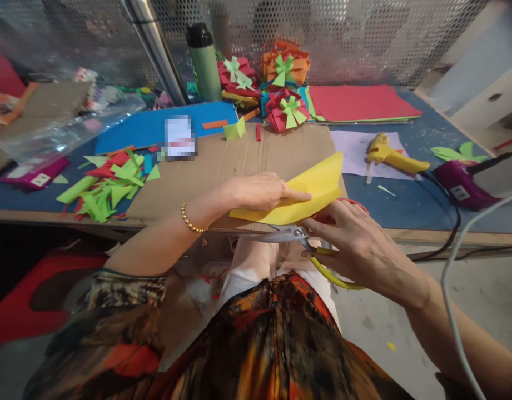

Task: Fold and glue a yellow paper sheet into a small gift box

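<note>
A yellow paper sheet [322, 180], curved upward at its right end, lies over the front edge of a cardboard sheet [205, 183]. My left hand [266, 191] rests on the sheet with its index finger stretched along it and the other fingers curled. Scissors [287, 234] with yellow and red handles are in my right hand [351, 233], whose fingers go through and around the handles. The scissor blades point left, just under the near edge of the yellow paper. My right fingertips partly hide behind the paper's right side.
Green and red paper scraps [114, 183] are heaped on the left. A yellow glue gun [395, 155] lies on lilac paper to the right, its cable near a purple box [460, 183]. Behind stand a green bottle [205, 69], paper bags with bows [287, 111] and stacked red sheets [359, 103].
</note>
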Tool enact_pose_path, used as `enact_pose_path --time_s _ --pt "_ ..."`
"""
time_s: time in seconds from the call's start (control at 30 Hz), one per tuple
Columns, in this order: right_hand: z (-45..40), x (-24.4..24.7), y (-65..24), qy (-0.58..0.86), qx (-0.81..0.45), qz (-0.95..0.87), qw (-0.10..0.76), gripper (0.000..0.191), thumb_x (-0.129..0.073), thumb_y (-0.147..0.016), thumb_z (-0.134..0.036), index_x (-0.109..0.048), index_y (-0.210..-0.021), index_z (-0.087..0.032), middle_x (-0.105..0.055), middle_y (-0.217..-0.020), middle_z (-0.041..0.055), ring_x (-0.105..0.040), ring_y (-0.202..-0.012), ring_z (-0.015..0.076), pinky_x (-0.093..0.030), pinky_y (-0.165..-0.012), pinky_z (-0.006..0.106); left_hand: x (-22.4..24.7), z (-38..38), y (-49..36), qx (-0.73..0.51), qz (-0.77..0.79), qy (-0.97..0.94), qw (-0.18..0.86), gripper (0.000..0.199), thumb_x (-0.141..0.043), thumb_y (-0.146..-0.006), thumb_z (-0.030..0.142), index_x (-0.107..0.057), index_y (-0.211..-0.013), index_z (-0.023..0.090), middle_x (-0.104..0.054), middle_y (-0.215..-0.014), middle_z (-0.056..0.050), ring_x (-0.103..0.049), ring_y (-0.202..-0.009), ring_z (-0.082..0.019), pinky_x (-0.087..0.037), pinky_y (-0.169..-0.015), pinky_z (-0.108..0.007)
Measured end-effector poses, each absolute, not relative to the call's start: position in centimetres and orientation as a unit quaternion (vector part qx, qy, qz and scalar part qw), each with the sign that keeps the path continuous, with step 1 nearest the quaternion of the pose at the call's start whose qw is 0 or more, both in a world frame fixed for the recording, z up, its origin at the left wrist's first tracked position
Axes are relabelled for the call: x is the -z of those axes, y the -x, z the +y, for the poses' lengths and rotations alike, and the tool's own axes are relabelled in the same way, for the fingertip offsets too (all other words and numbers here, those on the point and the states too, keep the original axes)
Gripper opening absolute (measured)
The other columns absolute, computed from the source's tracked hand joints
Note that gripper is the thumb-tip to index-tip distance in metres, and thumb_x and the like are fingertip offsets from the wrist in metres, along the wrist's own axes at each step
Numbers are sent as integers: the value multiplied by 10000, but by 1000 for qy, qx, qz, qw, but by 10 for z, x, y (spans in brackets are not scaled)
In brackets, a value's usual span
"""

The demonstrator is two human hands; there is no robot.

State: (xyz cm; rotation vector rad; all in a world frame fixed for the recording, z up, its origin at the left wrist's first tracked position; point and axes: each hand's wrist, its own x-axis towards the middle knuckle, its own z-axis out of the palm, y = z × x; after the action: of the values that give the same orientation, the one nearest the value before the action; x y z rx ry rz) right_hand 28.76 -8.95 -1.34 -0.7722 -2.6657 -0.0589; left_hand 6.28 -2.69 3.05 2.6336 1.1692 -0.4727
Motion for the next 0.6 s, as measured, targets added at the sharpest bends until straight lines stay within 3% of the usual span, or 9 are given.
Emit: enact_pose_path --time_s 0.23,0.33,0.6 --pt "-90 15 -291 270 6 -944 189 376 -602 -888 -173 -694 -1252 -189 -629 -1065 139 -620 -960 296 -505 -803 421 -28 -25 -60 161 386 -901 117 739 -390 -946 43 -385 -1600 388 -745 -1026 -54 -584 -716 -147 -326 -624 -243" --pt "-89 14 -287 268 3 -945 189 348 -591 -874 -152 -712 -1197 -196 -640 -1057 134 -616 -945 291 -500 -802 417 -29 -24 -61 162 387 -900 120 724 -381 -951 39 -409 -1592 375 -744 -1020 -56 -591 -726 -147 -338 -631 -241" --pt "-83 17 -272 254 29 -945 204 340 -568 -877 -146 -716 -1181 -177 -622 -1002 127 -584 -893 264 -461 -778 380 -29 -26 -61 114 363 -912 155 438 -445 -985 121 -686 -1320 267 -769 -996 -46 -613 -750 -150 -370 -625 -230"
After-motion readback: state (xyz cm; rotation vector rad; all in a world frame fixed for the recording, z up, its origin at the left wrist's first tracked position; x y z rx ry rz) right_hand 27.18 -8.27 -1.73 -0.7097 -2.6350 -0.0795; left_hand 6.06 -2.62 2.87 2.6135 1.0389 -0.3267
